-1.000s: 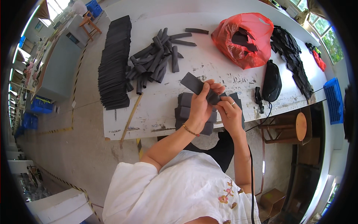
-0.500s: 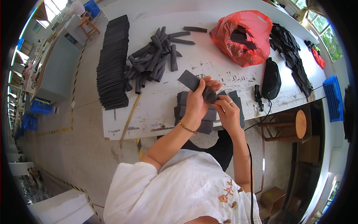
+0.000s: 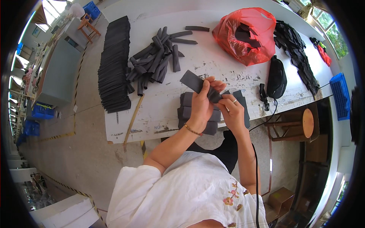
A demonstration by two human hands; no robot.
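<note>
A dark grey flat strip (image 3: 191,81), perhaps fabric or thin foam, is held above the near part of the white table. My left hand (image 3: 202,104) grips its middle, the thumb pressed on top. At the strip's lower right end, my right hand (image 3: 232,111) pinches it between thumb and fingers. Below both hands lie several similar dark pieces (image 3: 186,111) in overlapping layers, partly hidden by my hands and forearms. Beyond my left hand is a loose heap of rolled dark tubes (image 3: 156,62). A long, neat stack of dark strips (image 3: 114,68) runs along the table's left side.
A red plastic bag (image 3: 262,47) with dark pieces inside stands at the far right. Near it lie a black pouch (image 3: 276,80), a black buckle (image 3: 263,97) and a row of black pieces (image 3: 296,57). A wooden stool (image 3: 307,123) and blue crate (image 3: 339,95) are right of the table (image 3: 148,121).
Both hands keep the same hold on the strip, with only a very slight shift. The whole view has moved a little; the things on the table lie as before.
</note>
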